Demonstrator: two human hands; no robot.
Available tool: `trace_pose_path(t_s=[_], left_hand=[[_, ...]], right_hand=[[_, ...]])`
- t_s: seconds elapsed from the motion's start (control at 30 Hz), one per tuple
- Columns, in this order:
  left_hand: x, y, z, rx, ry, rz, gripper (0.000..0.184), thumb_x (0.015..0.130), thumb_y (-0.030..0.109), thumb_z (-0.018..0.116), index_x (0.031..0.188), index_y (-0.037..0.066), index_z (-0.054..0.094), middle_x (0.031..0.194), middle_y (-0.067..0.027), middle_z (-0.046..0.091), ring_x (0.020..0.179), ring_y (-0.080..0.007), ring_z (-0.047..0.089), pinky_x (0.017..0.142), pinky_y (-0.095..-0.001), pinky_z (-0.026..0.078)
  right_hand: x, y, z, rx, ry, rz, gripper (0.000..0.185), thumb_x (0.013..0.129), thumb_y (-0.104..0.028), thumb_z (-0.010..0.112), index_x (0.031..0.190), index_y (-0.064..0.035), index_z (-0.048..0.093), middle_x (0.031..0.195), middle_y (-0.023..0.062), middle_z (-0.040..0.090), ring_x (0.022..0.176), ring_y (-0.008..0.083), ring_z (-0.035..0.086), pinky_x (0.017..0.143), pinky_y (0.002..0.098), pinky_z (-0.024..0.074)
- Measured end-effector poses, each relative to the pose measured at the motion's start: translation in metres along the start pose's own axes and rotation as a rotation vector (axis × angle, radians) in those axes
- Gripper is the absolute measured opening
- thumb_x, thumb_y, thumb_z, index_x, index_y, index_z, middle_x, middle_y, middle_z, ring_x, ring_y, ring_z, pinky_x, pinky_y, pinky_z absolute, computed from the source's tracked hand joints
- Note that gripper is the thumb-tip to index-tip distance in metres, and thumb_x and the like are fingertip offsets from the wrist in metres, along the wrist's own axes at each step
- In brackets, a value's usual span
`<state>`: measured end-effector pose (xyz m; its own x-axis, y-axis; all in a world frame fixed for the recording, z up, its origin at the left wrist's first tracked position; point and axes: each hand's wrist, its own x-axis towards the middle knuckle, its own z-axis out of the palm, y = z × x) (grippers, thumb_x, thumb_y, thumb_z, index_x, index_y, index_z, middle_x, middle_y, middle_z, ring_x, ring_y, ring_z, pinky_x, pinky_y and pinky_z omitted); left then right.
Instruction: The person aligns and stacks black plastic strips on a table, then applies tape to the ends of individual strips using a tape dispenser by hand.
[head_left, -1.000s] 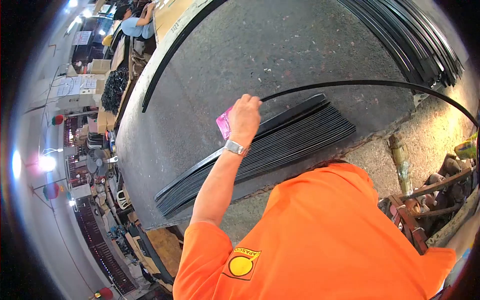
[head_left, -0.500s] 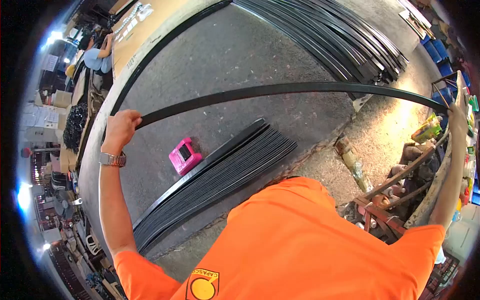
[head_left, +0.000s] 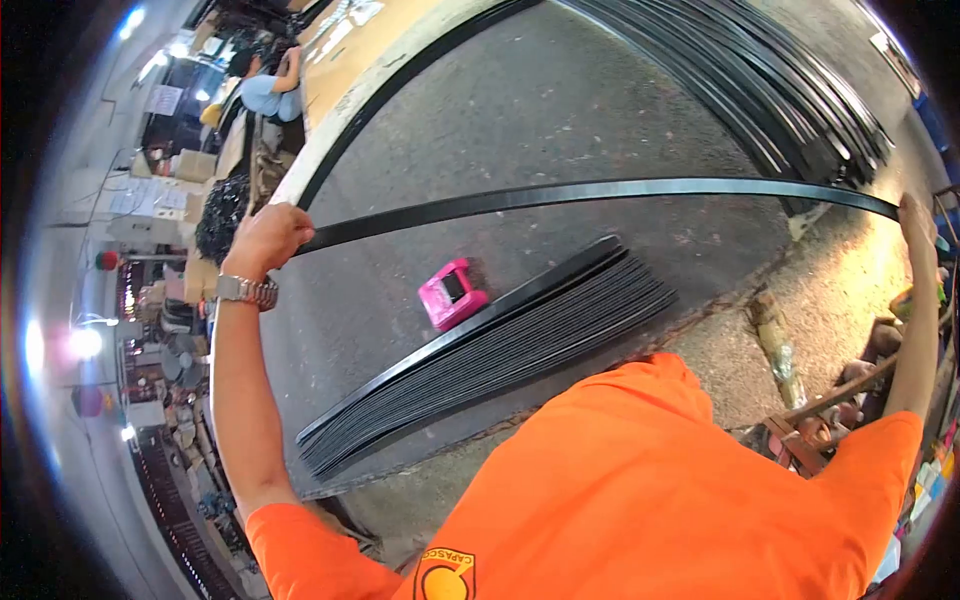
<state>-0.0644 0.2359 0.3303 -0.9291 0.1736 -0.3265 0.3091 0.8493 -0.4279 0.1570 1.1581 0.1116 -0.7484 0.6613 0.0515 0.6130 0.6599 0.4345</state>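
Observation:
A long black strip (head_left: 560, 195) stretches across the view between my two hands. My left hand (head_left: 268, 238), with a metal watch on the wrist, is closed around its left end. At the far right my right hand (head_left: 914, 218) grips the other end, its fingers only partly visible. Below the strip lies a neat stack of black strips (head_left: 490, 360) on the grey work surface (head_left: 480, 120). A pink device with a dark panel (head_left: 452, 295) sits against the stack's upper edge.
A larger bundle of black strips (head_left: 740, 80) lies at the upper right. A dark raised edging (head_left: 400, 80) borders the surface's left side. Another person (head_left: 268, 92) works at a table at the upper left. A wooden frame (head_left: 800, 440) stands at the right.
The strip has rolled, so its right part now shows a shiny face. The view has turned, shifting the stack and pink device rightward. Both hands keep hold of the strip.

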Motion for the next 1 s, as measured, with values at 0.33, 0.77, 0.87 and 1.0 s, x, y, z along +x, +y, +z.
trace_pose_path(t_s=[0.33,0.77,0.87,1.0], left_hand=[[0.005,0.004,-0.019,-0.127,-0.082,0.006,0.017,0.088,0.020,0.073,0.099,0.008,0.078,0.092,-0.0174,0.075,0.088,-0.0321,0.074,0.082,-0.0414,0.056],[0.022,0.018,-0.079,-0.113,-0.080,0.146,0.017,0.089,0.012,0.074,0.100,0.001,0.077,0.086,-0.0168,0.075,0.078,-0.0250,0.071,0.075,-0.0382,0.053],[0.019,0.024,-0.101,-0.103,-0.096,0.125,0.017,0.090,0.012,0.073,0.103,0.001,0.077,0.085,-0.0145,0.074,0.077,-0.0207,0.069,0.074,-0.0365,0.052],[0.019,0.034,-0.123,-0.102,-0.093,0.134,0.020,0.090,0.016,0.073,0.104,0.001,0.076,0.086,-0.0162,0.074,0.078,-0.0227,0.070,0.074,-0.0374,0.052]], right_hand=[[-0.010,0.016,0.005,-0.108,0.032,-0.066,0.026,0.086,-0.035,0.069,0.094,-0.0122,0.079,0.091,0.0143,0.076,0.079,0.0300,0.073,0.067,0.0502,0.0557],[-0.042,0.034,0.030,0.008,-0.063,0.200,0.012,0.099,-0.020,0.055,0.107,-0.0137,0.061,0.113,0.0077,0.070,0.108,0.0293,0.067,0.089,0.0444,0.0509],[-0.052,0.040,0.028,-0.005,-0.060,0.203,0.011,0.099,-0.019,0.055,0.106,-0.0143,0.062,0.110,0.0072,0.070,0.107,0.0288,0.067,0.089,0.0448,0.0499],[-0.047,0.066,0.057,0.013,-0.026,0.173,0.010,0.098,-0.018,0.056,0.105,-0.0149,0.063,0.107,0.0075,0.070,0.104,0.0283,0.068,0.086,0.0440,0.0508]])
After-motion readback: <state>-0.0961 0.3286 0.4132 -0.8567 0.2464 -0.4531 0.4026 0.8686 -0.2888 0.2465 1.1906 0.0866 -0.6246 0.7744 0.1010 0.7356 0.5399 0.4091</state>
